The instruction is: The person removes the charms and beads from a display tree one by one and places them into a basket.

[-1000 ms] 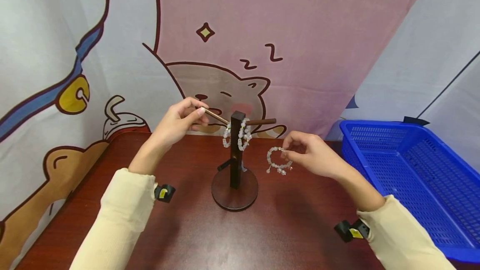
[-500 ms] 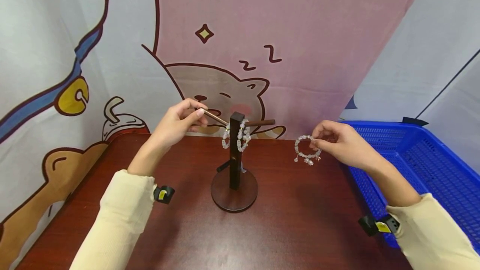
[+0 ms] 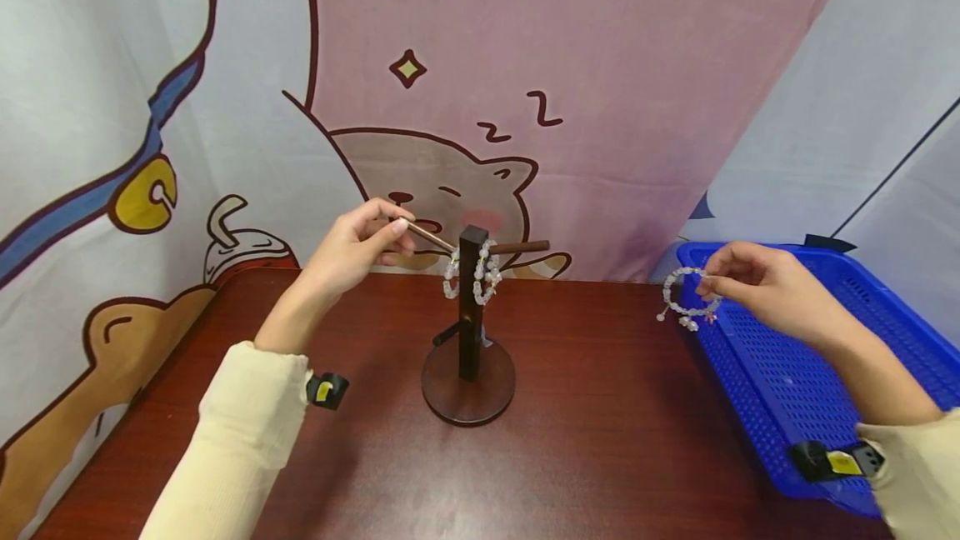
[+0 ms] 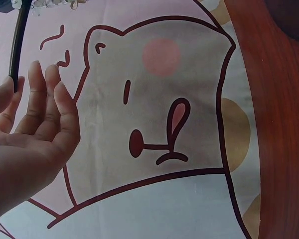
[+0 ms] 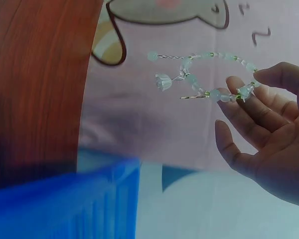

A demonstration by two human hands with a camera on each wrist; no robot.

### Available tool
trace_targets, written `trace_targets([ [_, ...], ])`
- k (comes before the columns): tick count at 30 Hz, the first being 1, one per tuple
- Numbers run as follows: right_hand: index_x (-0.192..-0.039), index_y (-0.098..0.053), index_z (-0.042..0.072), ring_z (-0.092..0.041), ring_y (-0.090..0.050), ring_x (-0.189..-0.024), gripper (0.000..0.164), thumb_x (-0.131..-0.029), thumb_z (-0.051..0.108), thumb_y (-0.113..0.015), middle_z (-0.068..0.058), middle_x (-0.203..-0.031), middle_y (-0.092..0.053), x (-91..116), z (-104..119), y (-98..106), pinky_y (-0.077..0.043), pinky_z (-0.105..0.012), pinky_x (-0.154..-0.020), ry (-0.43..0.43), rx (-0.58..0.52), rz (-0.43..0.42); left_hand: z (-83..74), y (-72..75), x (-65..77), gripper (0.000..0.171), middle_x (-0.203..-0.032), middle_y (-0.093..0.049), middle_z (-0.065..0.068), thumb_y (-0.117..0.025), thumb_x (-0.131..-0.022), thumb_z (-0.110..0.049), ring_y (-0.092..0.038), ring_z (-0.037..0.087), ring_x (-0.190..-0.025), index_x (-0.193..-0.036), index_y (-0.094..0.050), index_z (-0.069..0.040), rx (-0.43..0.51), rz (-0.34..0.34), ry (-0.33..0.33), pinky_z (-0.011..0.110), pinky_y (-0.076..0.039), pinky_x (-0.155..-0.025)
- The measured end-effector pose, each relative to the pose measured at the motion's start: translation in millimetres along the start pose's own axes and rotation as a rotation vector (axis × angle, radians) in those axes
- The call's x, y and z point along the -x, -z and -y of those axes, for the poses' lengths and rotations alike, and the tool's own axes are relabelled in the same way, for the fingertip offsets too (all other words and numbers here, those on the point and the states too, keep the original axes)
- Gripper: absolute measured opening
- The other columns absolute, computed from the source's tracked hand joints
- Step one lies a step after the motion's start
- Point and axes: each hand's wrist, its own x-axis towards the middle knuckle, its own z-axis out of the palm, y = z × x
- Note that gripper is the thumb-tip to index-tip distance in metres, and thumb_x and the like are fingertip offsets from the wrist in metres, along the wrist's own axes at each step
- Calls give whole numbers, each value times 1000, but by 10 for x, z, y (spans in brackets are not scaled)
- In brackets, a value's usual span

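My left hand (image 3: 352, 252) pinches the end of the left peg (image 3: 430, 234) on a dark wooden stand (image 3: 468, 307) with a round base. One beaded bracelet (image 3: 451, 277) hangs on that peg, close to the post. Another beaded bracelet (image 3: 483, 273) hangs on the right peg (image 3: 521, 247), also by the post. Out to the right, my right hand (image 3: 772, 290) pinches a pale beaded bracelet (image 3: 669, 294) between thumb and fingertips. A flower charm (image 5: 163, 81) and a small bead on a chain dangle from it in the right wrist view.
A blue plastic basket (image 3: 738, 390) stands on the right of the reddish-brown table (image 3: 592, 432), beneath my right hand. A short lower peg (image 3: 447, 332) sticks out from the post. Behind the table hangs a cartoon-printed cloth (image 3: 637, 90).
My right hand has moved right with its bracelet, from beside the stand to over the basket's left edge. My left hand stays on the peg, and the stand has not moved.
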Motion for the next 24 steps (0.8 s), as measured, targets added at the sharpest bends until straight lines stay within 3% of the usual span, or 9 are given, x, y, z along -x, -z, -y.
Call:
trace_targets([
  [5,-90,-58,1,-9,-62,-64,3,-88,-2,-56,1,-73,-66,94,-181,158,-45,-17,-57,-49,22,-19,-4,-1,3,20,-89,-59,22,-48,-96,-13,-62,14,-79,-111,-53,-1,-3,-1,2,28,-51,-71],
  [12,-91,-54,-5,-3,-62,-67,3,-89,-4,-53,6,-74,-66,180,-376,306,-46,-14,-58,-97,-2,-64,1,4,5,20,-83,-61,11,-48,-96,-13,-62,14,-76,-110,-53,-1,1,-6,2,30,-51,-72],
  [19,-89,-56,-2,-1,-63,-67,2,-89,-2,-54,9,-73,-67,294,-562,378,-45,-12,-58,-153,-49,-93,-6,-2,2,21,-81,-62,9,-49,-95,-13,-63,14,-75,-111,-53,0,-3,-11,6,33,-51,-73],
  [24,-93,-53,-4,0,-62,-67,10,-92,5,-52,7,-74,-67,378,-712,401,-45,-15,-55,-222,44,-97,-13,-1,5,20,-82,-61,10,-49,-95,-14,-62,14,-75,-111,-53,-1,-2,-2,1,31,-51,-72],
])
